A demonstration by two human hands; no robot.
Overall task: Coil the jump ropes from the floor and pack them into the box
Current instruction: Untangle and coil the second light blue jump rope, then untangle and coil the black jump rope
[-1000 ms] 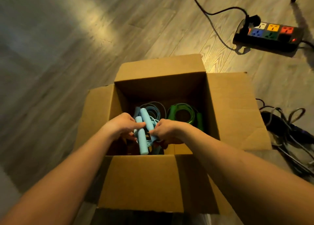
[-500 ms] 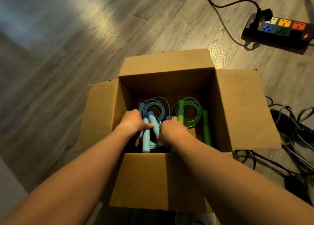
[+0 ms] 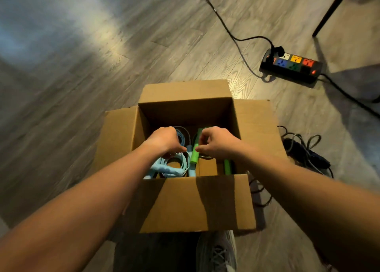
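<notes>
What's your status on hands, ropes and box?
Left hand on light blue rope coil, right hand at green rope handle; grips unclear. Both ropes inside box. Dark cords on floor beside box.

You have one cardboard box [image 3: 205,202] with four flaps open. Inside it you can count three coiled jump ropes: one light blue rope [image 3: 176,163], one darker blue rope [image 3: 182,137] and one green rope [image 3: 194,150], with two green handles showing. Two hands are in the box, your left hand [image 3: 164,140] and your right hand [image 3: 218,142]. On the floor lie one power strip [image 3: 291,68] with five coloured sockets, one tangle of dark cables [image 3: 304,148] and one shoe [image 3: 216,251].
</notes>
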